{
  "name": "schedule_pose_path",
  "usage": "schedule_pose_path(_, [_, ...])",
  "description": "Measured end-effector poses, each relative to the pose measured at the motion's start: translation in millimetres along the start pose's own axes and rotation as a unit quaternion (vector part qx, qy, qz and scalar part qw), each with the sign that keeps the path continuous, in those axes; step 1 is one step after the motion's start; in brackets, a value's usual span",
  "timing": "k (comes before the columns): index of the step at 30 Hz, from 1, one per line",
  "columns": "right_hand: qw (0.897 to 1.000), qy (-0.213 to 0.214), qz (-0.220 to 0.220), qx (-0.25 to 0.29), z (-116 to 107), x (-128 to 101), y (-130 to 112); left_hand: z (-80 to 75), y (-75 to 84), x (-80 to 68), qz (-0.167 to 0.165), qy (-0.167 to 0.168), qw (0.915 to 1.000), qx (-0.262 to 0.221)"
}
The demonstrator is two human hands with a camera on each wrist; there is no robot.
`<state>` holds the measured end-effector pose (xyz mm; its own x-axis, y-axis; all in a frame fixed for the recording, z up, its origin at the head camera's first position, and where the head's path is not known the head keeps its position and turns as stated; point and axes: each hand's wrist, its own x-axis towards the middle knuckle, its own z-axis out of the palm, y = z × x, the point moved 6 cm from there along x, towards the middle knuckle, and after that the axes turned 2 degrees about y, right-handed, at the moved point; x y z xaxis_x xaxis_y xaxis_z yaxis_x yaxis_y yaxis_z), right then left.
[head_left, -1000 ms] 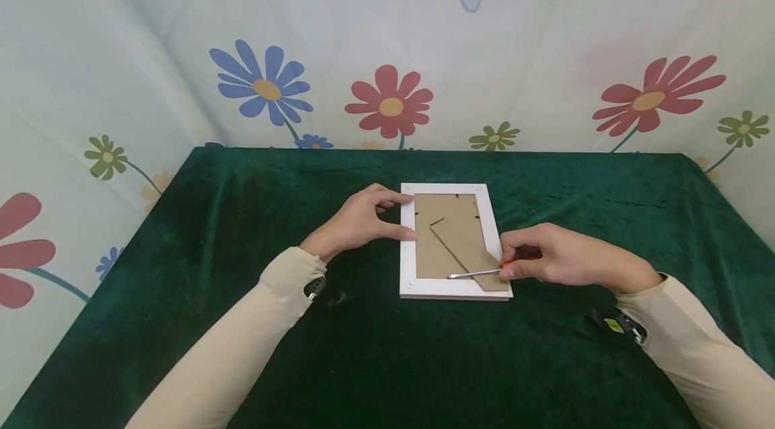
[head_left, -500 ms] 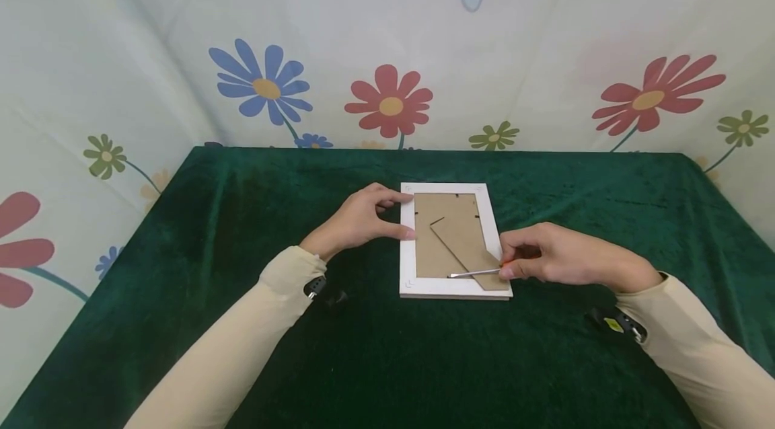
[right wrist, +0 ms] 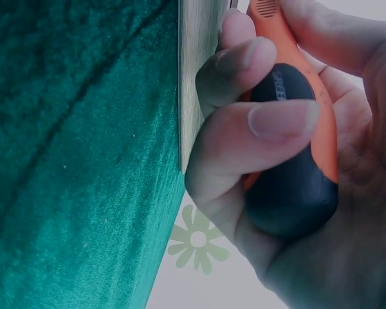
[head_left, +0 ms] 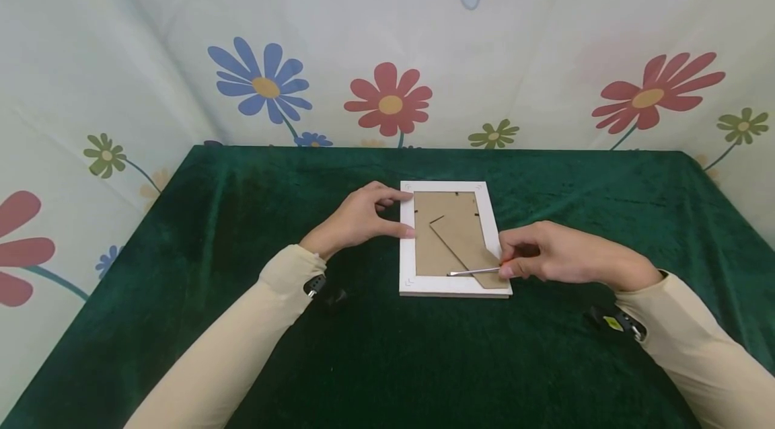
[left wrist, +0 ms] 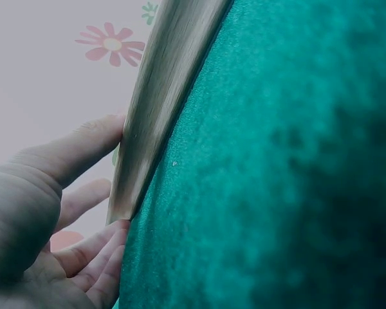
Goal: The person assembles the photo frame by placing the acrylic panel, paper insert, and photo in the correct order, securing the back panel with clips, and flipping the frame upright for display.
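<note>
While the left hand steadies the white picture frame lying face down mid-worktop, the right hand grips a screwdriver, tip on its cardboard back.

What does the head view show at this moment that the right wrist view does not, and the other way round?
Only the head view shows the whole white picture frame lying face down, its brown cardboard backing, the left hand on its left edge, and the screwdriver's metal shaft over the backing. Only the right wrist view shows the orange and black screwdriver handle up close. Both show the right hand gripping the tool, the frame's edge and the green velvet cloth.
</note>
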<state>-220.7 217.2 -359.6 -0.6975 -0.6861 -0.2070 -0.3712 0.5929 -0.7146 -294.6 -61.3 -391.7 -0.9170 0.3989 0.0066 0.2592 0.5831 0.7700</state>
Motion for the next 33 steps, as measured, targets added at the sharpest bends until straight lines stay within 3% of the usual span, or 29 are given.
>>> schedule_pose_path(22, [1.0, -0.003, 0.016, 0.013, 0.0, -0.1, -3.7, 0.2, -0.7, 0.8, 0.003, -0.001, 1.0, 0.007])
schedule_pose_path(33, [0.999, -0.002, 0.031, -0.007, 0.4, 0.7, -3.1, 1.3, -3.7, 3.6, 0.003, 0.001, 0.9999, 0.012])
